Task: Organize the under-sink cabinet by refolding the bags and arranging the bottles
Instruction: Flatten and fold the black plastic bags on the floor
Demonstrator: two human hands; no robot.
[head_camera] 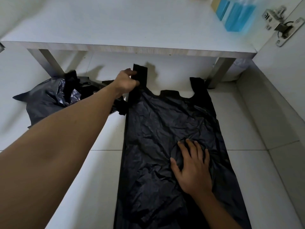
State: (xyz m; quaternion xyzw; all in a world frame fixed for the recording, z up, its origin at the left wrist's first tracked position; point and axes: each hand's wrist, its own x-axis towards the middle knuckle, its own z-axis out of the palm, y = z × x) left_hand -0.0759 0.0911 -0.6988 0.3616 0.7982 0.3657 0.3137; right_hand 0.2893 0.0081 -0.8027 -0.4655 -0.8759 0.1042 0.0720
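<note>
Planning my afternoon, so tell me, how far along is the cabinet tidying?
Done: one black bag lies spread flat on the floor. In hand: the left hand grips its handle strap, the right hand presses its middle. Left: folding it, the crumpled bags beside it, and the blue bottle in the cabinet.

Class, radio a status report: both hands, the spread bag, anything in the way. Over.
Left hand grips flat bag by its handle. Right hand presses its middle. Crumpled bags crowd its left edge.
</note>
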